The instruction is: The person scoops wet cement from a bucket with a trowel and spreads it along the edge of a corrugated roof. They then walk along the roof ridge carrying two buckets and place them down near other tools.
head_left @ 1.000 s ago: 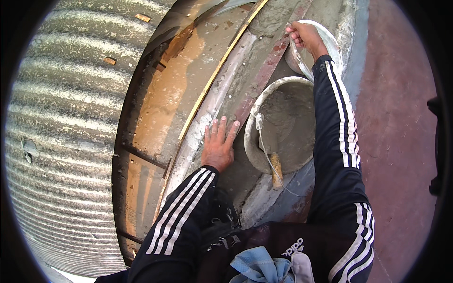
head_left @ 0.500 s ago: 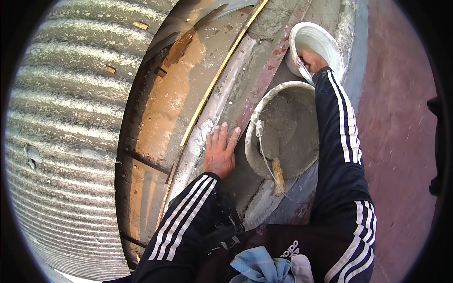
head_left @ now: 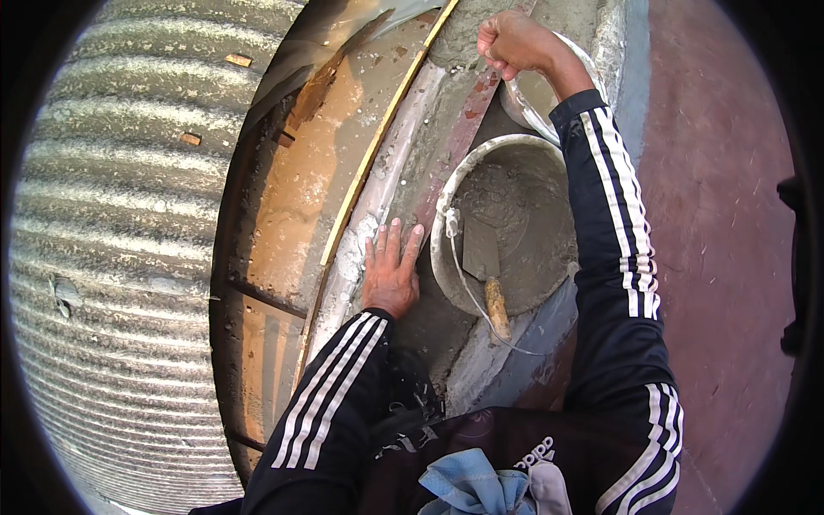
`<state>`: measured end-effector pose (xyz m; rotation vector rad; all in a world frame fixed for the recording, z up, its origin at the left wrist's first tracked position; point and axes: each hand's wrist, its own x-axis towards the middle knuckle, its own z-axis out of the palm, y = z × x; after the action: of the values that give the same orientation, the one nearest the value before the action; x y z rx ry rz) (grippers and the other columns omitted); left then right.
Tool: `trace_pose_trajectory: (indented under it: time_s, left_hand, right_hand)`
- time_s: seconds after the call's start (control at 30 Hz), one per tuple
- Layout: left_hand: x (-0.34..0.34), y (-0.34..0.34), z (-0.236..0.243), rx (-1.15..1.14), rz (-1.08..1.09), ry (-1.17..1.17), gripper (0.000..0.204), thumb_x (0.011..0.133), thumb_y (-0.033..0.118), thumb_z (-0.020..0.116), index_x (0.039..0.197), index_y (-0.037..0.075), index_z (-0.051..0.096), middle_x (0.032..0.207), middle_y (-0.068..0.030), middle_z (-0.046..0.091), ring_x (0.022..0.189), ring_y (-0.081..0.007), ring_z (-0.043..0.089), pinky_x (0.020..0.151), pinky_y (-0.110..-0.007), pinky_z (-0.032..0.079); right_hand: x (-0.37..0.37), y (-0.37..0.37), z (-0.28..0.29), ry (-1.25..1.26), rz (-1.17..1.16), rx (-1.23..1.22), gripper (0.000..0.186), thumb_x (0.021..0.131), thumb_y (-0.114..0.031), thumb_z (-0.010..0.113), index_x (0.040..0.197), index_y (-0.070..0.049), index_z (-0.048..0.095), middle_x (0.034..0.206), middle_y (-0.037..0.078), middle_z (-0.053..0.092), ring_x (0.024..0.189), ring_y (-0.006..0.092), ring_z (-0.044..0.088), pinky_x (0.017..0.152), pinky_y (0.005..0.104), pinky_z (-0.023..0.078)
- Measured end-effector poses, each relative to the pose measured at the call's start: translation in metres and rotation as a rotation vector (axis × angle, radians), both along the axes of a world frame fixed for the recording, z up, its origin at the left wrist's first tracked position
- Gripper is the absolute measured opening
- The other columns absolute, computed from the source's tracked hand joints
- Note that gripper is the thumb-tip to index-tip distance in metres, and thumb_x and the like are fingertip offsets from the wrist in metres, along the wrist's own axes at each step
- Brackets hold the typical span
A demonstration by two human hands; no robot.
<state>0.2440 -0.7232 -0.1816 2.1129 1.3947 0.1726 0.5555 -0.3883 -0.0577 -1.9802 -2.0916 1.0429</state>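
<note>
My left hand (head_left: 391, 273) lies flat with fingers spread on the mortar-smeared ledge (head_left: 365, 219), by the left side of a large bucket (head_left: 439, 206). Grey wet mortar (head_left: 532, 232) fills part of that bucket. A trowel (head_left: 481, 249) rests in it, its wooden handle leaning over the near rim beside a wire bail. Farther off, my right hand (head_left: 520, 45) is raised over the left rim of a white bucket (head_left: 518, 110). Its fingers are curled together and point left; whatever they may hold is hidden. My right hand and forearm cover much of the white bucket.
Corrugated grey roofing sheets (head_left: 129, 223) span the left. Beside them runs an opening with brown boards (head_left: 296, 197), edged by a yellow wooden strip (head_left: 386, 137). A reddish metal bar (head_left: 459, 142) lies along the ledge. The dull red surface (head_left: 721, 257) extends on the right.
My right hand has come up out of the white bucket and moved left over its rim. My left hand stays flat on the ledge. The view has shifted slightly.
</note>
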Motion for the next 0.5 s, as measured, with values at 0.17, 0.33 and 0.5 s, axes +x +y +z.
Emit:
trace_pose_trajectory:
  time_s: [0.17, 0.33, 0.5]
  left_hand:
    - [0.000, 0.000, 0.001, 0.009, -0.016, 0.023, 0.089, 0.087, 0.007, 0.069, 0.167, 0.021, 0.033, 0.170, -0.0234, 0.028, 0.156, -0.0479, 0.029, 0.128, -0.063, 0.022]
    - [-0.002, 0.001, -0.001, 0.006, -0.036, 0.029, 0.089, 0.087, 0.008, 0.069, 0.167, 0.021, 0.032, 0.169, -0.0239, 0.029, 0.156, -0.0483, 0.030, 0.127, -0.064, 0.022]
    - [-0.002, 0.001, -0.002, -0.004, -0.009, -0.004, 0.093, 0.085, 0.004, 0.067, 0.168, 0.025, 0.030, 0.170, -0.0232, 0.030, 0.155, -0.0482, 0.031, 0.126, -0.066, 0.023]
  right_hand:
    - [0.061, 0.003, -0.012, -0.013, -0.191, 0.010, 0.021, 0.091, -0.020, 0.065, 0.105, -0.007, 0.072, 0.095, 0.001, 0.074, 0.079, 0.0121, 0.071, 0.061, 0.0304, 0.059]
    - [0.116, -0.005, -0.141, 0.050, -0.809, -0.223, 0.027, 0.100, -0.024, 0.065, 0.115, -0.003, 0.071, 0.105, 0.011, 0.073, 0.088, 0.0251, 0.070, 0.075, 0.0410, 0.060]
    - [0.146, -0.024, -0.215, -0.238, -0.491, -0.338, 0.039, 0.101, -0.037, 0.064, 0.110, -0.001, 0.079, 0.106, 0.014, 0.077, 0.084, 0.0253, 0.071, 0.073, 0.0450, 0.056]
